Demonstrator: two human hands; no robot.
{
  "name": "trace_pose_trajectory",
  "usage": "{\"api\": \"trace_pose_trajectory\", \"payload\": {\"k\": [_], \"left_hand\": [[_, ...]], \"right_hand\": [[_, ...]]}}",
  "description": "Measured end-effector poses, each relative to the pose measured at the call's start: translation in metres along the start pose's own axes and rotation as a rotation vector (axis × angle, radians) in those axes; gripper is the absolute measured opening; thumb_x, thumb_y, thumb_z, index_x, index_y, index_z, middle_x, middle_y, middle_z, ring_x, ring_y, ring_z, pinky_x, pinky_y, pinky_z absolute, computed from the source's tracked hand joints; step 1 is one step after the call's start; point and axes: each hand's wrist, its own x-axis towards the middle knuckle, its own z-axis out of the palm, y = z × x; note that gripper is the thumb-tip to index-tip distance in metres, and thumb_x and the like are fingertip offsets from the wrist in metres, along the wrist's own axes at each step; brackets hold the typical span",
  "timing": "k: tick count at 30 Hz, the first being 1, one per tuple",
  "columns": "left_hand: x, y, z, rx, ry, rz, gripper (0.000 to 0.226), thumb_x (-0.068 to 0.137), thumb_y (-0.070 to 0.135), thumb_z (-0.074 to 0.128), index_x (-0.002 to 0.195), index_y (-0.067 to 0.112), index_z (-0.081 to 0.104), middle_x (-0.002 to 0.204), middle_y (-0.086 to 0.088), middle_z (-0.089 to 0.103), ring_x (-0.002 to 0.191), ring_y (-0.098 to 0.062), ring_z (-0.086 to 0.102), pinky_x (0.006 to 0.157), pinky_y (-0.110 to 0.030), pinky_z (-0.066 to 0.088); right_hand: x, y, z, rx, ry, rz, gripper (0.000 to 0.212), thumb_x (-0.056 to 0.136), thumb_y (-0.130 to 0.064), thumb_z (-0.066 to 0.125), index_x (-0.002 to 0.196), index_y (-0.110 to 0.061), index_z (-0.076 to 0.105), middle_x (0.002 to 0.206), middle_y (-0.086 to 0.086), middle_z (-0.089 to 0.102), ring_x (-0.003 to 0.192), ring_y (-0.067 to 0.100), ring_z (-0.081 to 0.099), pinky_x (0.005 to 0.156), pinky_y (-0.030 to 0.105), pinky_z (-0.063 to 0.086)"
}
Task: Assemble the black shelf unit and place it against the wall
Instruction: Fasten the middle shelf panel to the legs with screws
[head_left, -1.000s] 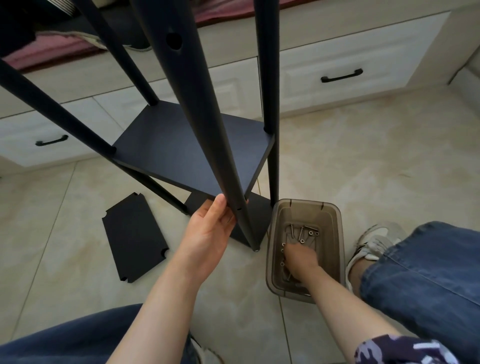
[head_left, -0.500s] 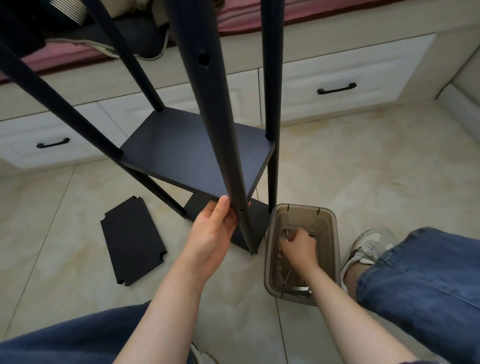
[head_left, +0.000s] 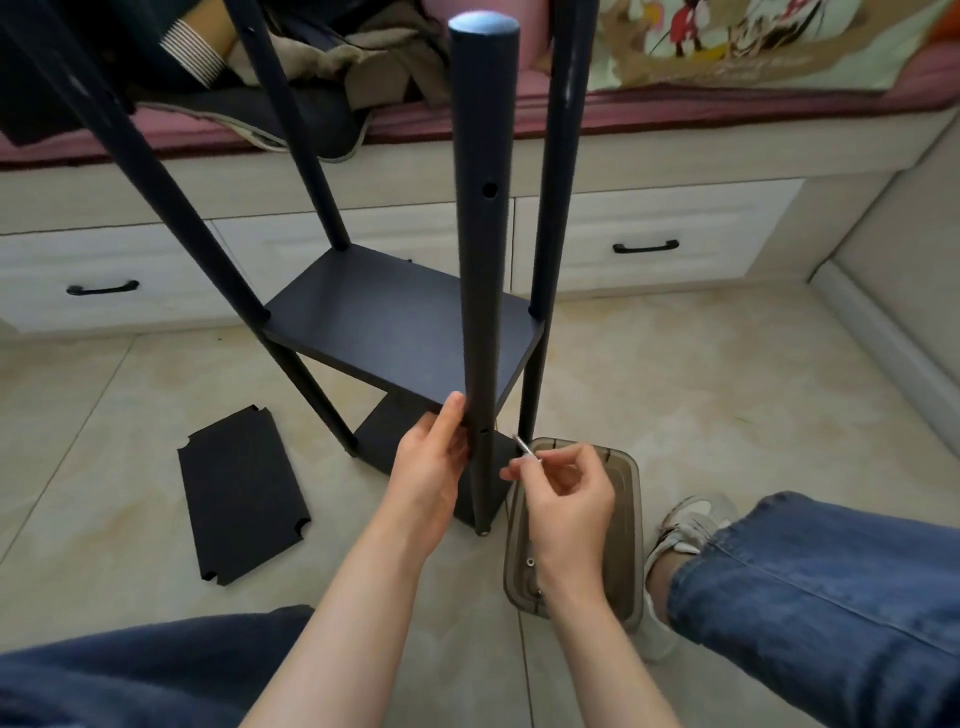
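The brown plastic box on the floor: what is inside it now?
Inside the brown plastic box, only a few small metal screws show near its left wall. The right hand, pinching a screw, and its forearm cover most of the inside, so the rest cannot be seen.

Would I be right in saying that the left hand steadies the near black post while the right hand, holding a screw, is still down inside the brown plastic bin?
Not quite. The head view shows the right hand raised above the brown plastic bin, pinching a screw beside the near black post. The left hand does steady that post.
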Motion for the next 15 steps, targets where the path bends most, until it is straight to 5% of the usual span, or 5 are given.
{"api": "trace_pose_trajectory", "payload": {"k": [6, 15], "left_hand": [[0.0, -0.001, 0.0, 0.049, -0.01, -0.019, 0.033, 0.1, 0.038, 0.052, 0.112, 0.01, 0.065, 0.086, 0.0, 0.076, 0.087, -0.013, 0.073, 0.084, -0.032, 0.052], [0.006, 0.0, -0.005, 0.043, -0.026, -0.059, 0.034, 0.098, 0.04, 0.055, 0.112, 0.012, 0.067, 0.096, -0.002, 0.077, 0.101, -0.018, 0.071, 0.09, -0.031, 0.051]], "right_hand": [[-0.025, -0.012, 0.003, -0.138, -0.123, -0.228, 0.016, 0.084, -0.005, 0.076, 0.078, -0.011, 0.062, 0.074, 0.0, 0.071, 0.071, 0.014, 0.07, 0.066, 0.027, 0.057], [-0.024, -0.007, 0.008, -0.207, -0.173, -0.22, 0.016, 0.083, 0.0, 0.075, 0.079, -0.012, 0.064, 0.082, -0.009, 0.075, 0.078, 0.006, 0.071, 0.073, 0.02, 0.056]]}}
